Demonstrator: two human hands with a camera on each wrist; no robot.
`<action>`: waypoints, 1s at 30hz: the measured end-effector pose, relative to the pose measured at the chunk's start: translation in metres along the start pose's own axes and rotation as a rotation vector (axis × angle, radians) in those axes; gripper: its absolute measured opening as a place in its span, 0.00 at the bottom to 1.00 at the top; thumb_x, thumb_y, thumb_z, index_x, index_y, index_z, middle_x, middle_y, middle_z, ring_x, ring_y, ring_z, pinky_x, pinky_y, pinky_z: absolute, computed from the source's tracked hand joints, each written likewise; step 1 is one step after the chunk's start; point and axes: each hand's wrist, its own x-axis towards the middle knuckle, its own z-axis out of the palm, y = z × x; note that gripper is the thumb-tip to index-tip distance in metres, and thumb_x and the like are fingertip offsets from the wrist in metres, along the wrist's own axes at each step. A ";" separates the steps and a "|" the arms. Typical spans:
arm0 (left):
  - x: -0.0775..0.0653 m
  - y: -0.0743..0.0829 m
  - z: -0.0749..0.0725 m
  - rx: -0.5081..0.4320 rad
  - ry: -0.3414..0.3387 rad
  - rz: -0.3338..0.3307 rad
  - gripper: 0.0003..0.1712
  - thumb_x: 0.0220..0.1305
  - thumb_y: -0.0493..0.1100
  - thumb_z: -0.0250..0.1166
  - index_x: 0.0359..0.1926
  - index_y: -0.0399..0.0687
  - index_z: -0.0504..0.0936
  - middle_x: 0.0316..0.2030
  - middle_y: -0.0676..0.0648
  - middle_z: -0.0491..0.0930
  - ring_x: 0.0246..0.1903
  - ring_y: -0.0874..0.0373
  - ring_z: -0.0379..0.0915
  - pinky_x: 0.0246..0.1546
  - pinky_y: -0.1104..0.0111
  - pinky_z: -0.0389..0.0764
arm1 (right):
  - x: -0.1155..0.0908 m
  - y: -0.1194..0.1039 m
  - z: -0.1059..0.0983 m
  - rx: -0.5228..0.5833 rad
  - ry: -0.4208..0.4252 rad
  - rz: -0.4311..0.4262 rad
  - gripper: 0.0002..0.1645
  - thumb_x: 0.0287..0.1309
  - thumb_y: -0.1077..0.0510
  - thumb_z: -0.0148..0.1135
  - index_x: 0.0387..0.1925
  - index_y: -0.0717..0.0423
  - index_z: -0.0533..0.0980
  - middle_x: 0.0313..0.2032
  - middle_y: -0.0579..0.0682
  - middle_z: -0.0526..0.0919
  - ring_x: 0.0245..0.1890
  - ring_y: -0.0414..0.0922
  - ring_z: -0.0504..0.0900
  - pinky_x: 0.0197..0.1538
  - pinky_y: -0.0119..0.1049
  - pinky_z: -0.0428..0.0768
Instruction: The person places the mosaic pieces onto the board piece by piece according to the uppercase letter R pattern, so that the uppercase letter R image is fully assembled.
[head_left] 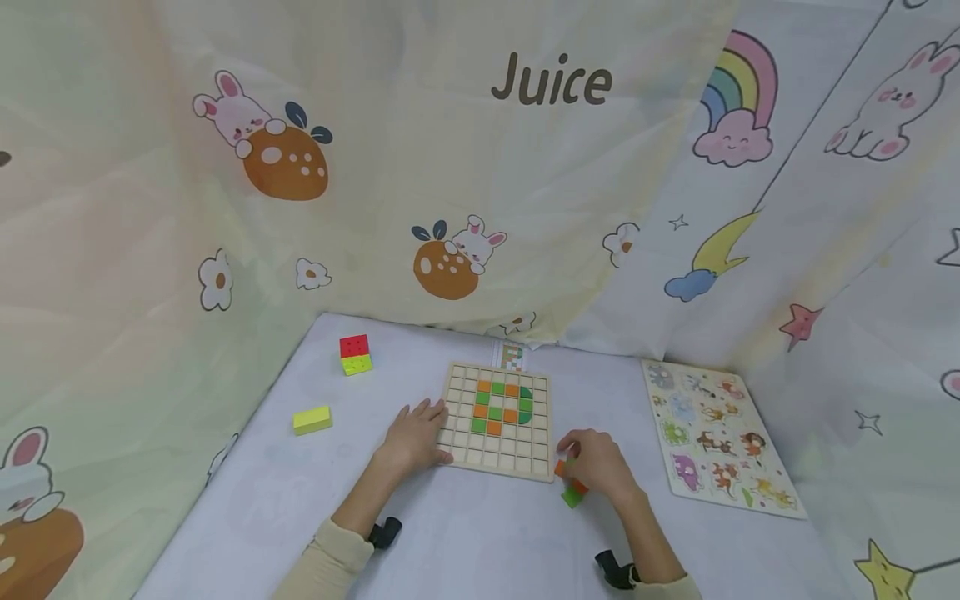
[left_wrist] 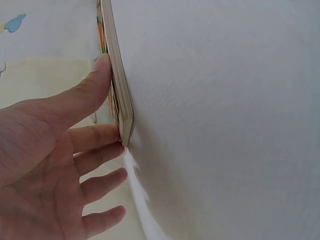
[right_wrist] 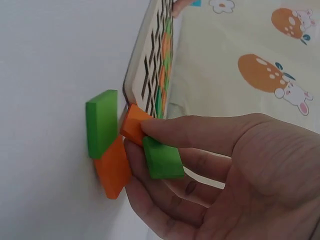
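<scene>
A wooden grid board [head_left: 465, 452] lies on the table, with orange and green tiles set in some squares. My left hand [head_left: 414, 437] rests at its left edge, thumb and fingertips touching the side and fingers spread, as the left wrist view shows. Off the board's lower right corner, my right hand [head_left: 596, 465] pinches an orange tile [right_wrist: 133, 121] between thumb and fingers. A green tile [right_wrist: 164, 160] lies against the fingers of that hand. Just beside the fingers, another green tile [right_wrist: 102, 122] and an orange tile [right_wrist: 114, 172] are on the table.
A small patterned card [head_left: 513, 357] lies behind the board. To the left are a red and yellow cube-like block [head_left: 356, 356] and a yellow block [head_left: 312, 420]. An animal picture board [head_left: 720, 437] lies on the right. Printed curtains [head_left: 465, 167] enclose the table.
</scene>
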 end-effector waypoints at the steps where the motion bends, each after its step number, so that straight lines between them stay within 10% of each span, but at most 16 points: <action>1: 0.000 0.000 0.000 -0.001 0.000 0.000 0.52 0.55 0.60 0.79 0.73 0.37 0.72 0.76 0.41 0.67 0.77 0.40 0.57 0.75 0.42 0.59 | 0.001 0.000 -0.001 0.009 0.000 0.005 0.17 0.44 0.68 0.75 0.40 0.54 0.86 0.28 0.47 0.79 0.26 0.44 0.76 0.27 0.35 0.77; 18: -0.002 0.001 -0.002 0.001 0.000 0.008 0.52 0.56 0.60 0.79 0.73 0.37 0.72 0.76 0.41 0.66 0.77 0.39 0.57 0.75 0.41 0.60 | 0.014 -0.024 -0.010 0.133 0.035 -0.102 0.13 0.55 0.66 0.72 0.44 0.55 0.87 0.29 0.45 0.82 0.30 0.44 0.80 0.31 0.37 0.79; 30: -0.001 0.000 -0.002 0.000 -0.003 0.000 0.52 0.56 0.60 0.78 0.74 0.37 0.71 0.76 0.41 0.66 0.77 0.40 0.56 0.75 0.41 0.59 | 0.050 -0.057 0.025 0.250 -0.026 -0.285 0.13 0.57 0.67 0.73 0.46 0.61 0.87 0.32 0.47 0.86 0.30 0.42 0.83 0.31 0.35 0.81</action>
